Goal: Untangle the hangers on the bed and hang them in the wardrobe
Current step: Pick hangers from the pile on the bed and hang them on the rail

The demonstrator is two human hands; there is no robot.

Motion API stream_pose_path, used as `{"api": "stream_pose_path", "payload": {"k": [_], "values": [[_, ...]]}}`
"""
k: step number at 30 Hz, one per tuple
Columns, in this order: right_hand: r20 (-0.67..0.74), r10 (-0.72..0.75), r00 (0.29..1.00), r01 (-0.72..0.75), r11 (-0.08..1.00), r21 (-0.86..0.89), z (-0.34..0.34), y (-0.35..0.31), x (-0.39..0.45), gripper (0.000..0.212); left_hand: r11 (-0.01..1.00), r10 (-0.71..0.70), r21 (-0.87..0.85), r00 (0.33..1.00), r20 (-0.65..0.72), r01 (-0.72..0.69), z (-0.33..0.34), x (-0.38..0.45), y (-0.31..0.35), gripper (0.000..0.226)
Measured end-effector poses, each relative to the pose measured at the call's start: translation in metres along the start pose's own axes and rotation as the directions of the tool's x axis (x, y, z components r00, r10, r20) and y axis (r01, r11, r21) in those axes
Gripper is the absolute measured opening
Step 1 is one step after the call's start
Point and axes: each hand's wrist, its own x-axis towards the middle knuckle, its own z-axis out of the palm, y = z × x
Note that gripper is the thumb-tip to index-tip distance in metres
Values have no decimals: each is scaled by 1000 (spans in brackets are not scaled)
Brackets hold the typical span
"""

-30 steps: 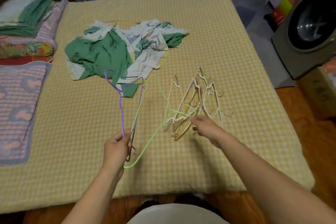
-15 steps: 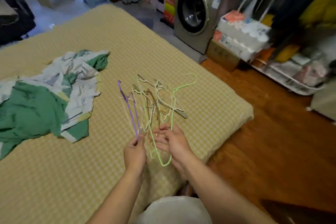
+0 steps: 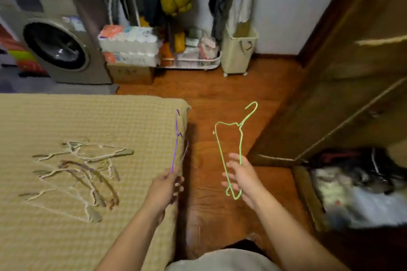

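— Above the right hand (image 3: 239,179) rises a green hanger (image 3: 229,149), hook up and pointing away, fingers loosely curled round its lower wire.

— And the left hand (image 3: 165,187)?

— Pinching a purple hanger (image 3: 177,138) by its bottom end. Left of that hand, the remaining hangers (image 3: 77,174) lie tangled on the bed (image 3: 88,116).

— Best way to hang them?

— I'd tighten the right grip, turn the hook toward the wardrobe (image 3: 352,72) on the right, one hanger at a time.

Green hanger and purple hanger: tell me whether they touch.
Apart. The head view shows bare floor between the green hanger in the right hand and the purple hanger in the left hand.
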Motion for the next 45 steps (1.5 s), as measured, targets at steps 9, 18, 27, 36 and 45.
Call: {"api": "stream_pose_path", "payload": {"k": [9,18,27,36,45], "values": [[-536,-81,841,157,983,99,-256,-21,-71,48,955,-105,281,773,626,-98,252,-25,87,55],[-824,-199,530,434,899,62,-433,-104,-154,28,932,-7,179,476,879,-316,487,-130,156,33],[-905,-316,286,537,835,-122,-520,-195,-191,22,819,192,-15,249,949,-573,627,-187,230,28],[-970,-235,67,534,829,-164,-558,-234,-153,19,871,60,-84,-64,996,-483,719,-153,260,37],[-993,-106,-56,481,868,-120,-589,-281,-154,19,796,3,-137,-223,975,-589,845,-213,272,21]]}}
